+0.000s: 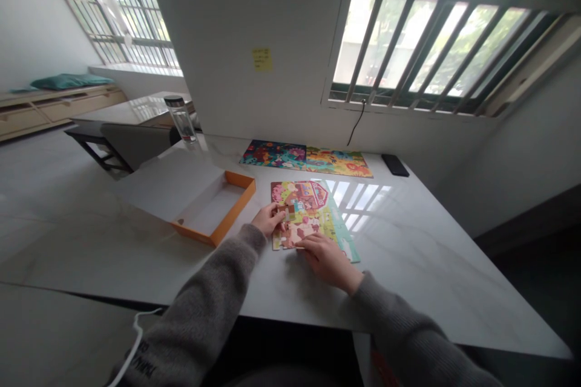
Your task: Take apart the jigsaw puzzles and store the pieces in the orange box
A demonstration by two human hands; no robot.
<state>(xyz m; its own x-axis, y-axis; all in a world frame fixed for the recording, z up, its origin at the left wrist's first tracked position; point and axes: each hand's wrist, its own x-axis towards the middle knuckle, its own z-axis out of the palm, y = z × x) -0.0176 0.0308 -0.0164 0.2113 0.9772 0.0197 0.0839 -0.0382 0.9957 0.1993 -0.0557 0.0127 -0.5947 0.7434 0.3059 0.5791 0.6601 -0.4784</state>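
Note:
A farm-scene jigsaw puzzle [318,217] lies mostly assembled on the white marble-look table, with a red barn at its top and pale green along its right side. Between the fingertips of my left hand [269,219] is a brown and green puzzle piece [287,213], held over the puzzle's left part. My right hand [324,257] lies across the lower edge of the puzzle, its fingers extended and touching the surface. That hand covers some of the bottom pieces.
An open orange-edged box [233,211] stands to the left. Two finished-looking picture puzzles, one dark [275,154] and one yellow [340,161], lie behind. A black phone [394,165] is at the back right, a glass bottle [182,121] at the back left. A white cable [136,338] hangs near my left sleeve.

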